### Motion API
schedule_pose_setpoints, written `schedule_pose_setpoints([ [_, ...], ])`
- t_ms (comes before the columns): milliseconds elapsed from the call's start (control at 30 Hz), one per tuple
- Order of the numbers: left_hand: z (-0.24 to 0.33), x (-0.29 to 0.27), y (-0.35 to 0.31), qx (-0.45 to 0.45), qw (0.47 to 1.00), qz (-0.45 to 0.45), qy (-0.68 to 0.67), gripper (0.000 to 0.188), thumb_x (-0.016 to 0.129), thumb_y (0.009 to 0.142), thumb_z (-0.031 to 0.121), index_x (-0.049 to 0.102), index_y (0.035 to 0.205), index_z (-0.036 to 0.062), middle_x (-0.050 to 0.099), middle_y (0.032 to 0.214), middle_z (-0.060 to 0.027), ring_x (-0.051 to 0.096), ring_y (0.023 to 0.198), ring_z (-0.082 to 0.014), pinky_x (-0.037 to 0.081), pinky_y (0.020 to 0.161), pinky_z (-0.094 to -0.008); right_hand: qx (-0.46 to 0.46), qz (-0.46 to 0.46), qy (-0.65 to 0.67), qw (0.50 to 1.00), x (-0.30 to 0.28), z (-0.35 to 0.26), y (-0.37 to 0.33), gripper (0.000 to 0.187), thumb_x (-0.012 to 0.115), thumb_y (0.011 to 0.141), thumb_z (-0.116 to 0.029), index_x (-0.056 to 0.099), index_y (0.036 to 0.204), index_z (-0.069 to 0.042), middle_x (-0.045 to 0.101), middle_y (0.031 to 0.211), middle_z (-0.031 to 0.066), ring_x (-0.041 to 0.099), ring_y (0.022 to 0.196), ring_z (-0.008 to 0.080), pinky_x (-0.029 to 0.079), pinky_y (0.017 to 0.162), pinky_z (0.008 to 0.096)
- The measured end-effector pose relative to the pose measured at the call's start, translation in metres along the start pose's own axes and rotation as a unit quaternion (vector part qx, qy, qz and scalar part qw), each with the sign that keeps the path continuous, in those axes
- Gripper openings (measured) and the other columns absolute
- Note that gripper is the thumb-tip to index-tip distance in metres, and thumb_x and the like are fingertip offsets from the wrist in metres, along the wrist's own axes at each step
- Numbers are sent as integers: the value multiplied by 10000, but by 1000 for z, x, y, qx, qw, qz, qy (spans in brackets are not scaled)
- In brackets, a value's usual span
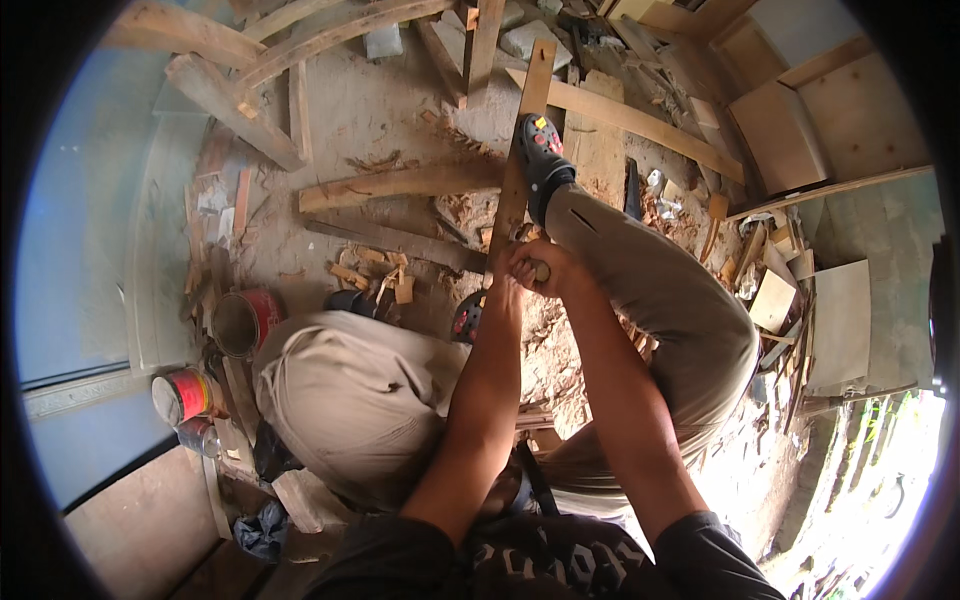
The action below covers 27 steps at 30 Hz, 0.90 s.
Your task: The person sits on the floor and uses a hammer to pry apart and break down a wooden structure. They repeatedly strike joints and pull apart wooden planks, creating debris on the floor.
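Note:
My two hands meet low in front of me, over the near end of a narrow wooden plank (537, 80). My right hand (556, 262) is closed round a tool whose rounded, wood-coloured handle end (541, 271) shows between the hands. Its working end is hidden, so its kind cannot be told. My left hand (508, 266) is closed right beside it, and what its fingers hold is covered. My right foot, in a dark clog (541, 150) with coloured charms, rests on the plank farther along. The other clog (468, 317) is partly hidden by my left leg.
Loose beams (400, 187) and a long board (640, 125) lie across the dirt floor among wood chips. At left stand an open red can (246, 322) and a smaller red can (182, 396). Wooden panels (780, 135) and offcuts (773, 300) crowd the right side.

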<state>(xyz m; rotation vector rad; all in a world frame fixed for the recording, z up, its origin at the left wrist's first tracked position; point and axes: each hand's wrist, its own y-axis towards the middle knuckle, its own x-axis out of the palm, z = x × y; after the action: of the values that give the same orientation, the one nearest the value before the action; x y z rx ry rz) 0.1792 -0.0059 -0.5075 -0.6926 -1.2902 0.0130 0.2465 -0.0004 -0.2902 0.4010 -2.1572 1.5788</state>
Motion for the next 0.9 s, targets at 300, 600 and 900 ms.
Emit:
schedule_pose_setpoints([
  [300, -20, 5, 1, 1, 999, -6, -44, 399, 398, 944, 314, 375, 567, 185, 261, 414, 71, 233, 271, -38, 209, 224, -176, -40, 6, 4, 999, -8, 6, -13, 20, 574, 817, -26, 577, 826, -44, 529, 625, 19, 495, 481, 73, 389, 415, 202],
  [600, -17, 8, -4, -9, 999, -18, -42, 465, 422, 934, 322, 305, 495, 224, 208, 382, 82, 191, 251, -51, 163, 217, -196, -55, 41, -35, 997, 0, 11, -18, 98, 551, 839, -7, 516, 831, -98, 506, 647, 2, 500, 489, 48, 389, 377, 170],
  [900, -13, 41, -31, 54, 995, 79, 14, 470, 454, 929, 344, 306, 498, 230, 193, 379, 86, 178, 246, -58, 151, 220, -207, -88, 34, -40, 995, -3, 15, -19, 97, 565, 821, -27, 507, 789, -97, 518, 634, -1, 496, 478, 53, 389, 374, 180],
])
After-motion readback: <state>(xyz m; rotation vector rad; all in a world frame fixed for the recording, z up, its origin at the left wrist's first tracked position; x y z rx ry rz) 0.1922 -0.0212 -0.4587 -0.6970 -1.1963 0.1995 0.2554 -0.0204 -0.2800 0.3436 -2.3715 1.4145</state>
